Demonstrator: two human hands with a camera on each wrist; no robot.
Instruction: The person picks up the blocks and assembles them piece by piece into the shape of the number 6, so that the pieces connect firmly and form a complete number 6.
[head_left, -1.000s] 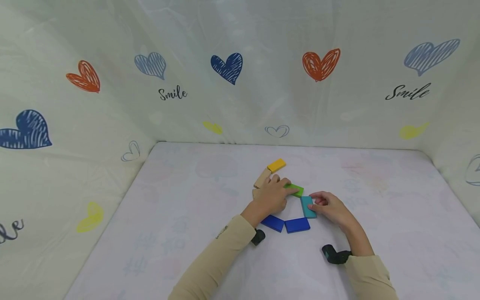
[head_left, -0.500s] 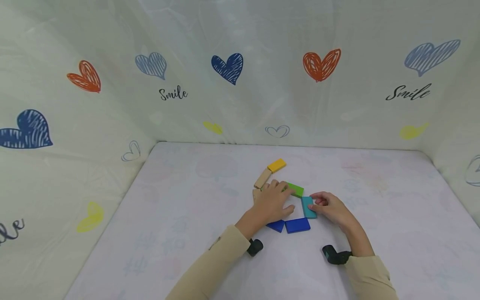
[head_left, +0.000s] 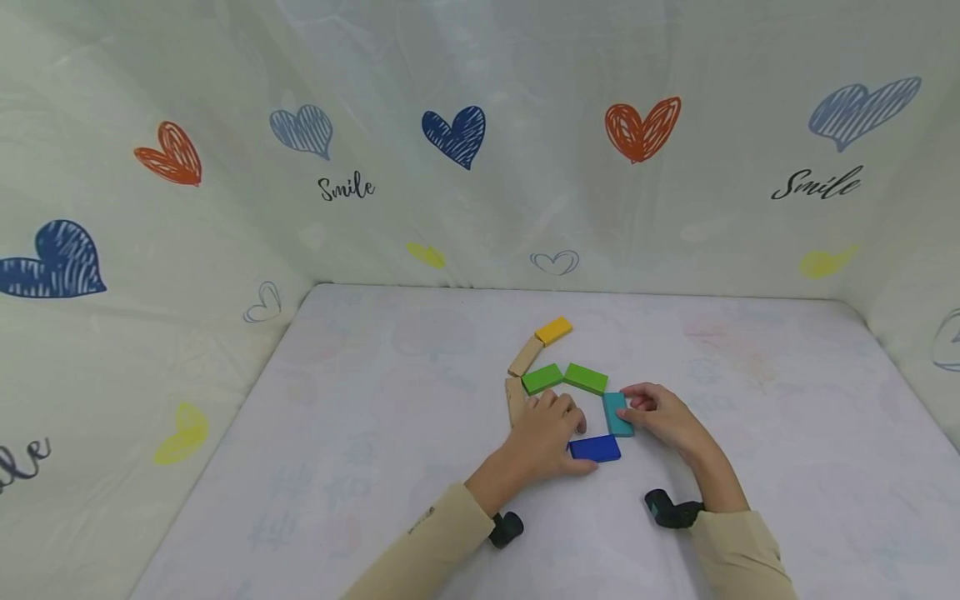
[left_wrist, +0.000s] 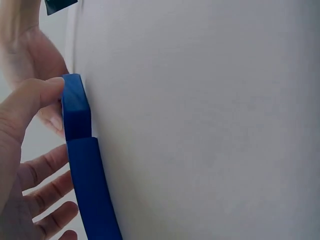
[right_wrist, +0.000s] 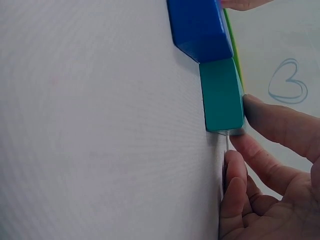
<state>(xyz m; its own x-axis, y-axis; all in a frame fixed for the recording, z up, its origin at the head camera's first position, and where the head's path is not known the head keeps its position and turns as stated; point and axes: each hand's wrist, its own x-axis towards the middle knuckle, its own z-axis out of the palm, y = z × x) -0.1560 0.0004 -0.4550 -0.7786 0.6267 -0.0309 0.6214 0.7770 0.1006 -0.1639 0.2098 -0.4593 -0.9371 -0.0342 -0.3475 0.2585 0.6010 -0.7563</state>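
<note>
Flat coloured blocks form a ring with a tail on the table. My left hand (head_left: 542,437) is over the ring's near left side, fingers spread and slightly bent. Its thumb touches one blue block (head_left: 596,449); a second blue block (left_wrist: 95,190), in the left wrist view, is hidden under the hand in the head view. My right hand (head_left: 663,418) pinches the teal block (head_left: 618,415) at the ring's right side, thumb on top and index finger against its side. Two green blocks (head_left: 542,379) make the far side. A tan block (head_left: 514,400) is partly covered by my left hand.
Another tan block (head_left: 526,357) and a yellow block (head_left: 553,331) lead away from the ring toward the back. The white table (head_left: 360,433) meets a hanging sheet (head_left: 510,208) printed with hearts. Black wrist cameras (head_left: 507,530) sit close to the tabletop.
My left hand has drawn back from the green blocks toward the near blue blocks, uncovering both green ones and lowering its thumb to a blue one. My right hand stays at the teal block.
</note>
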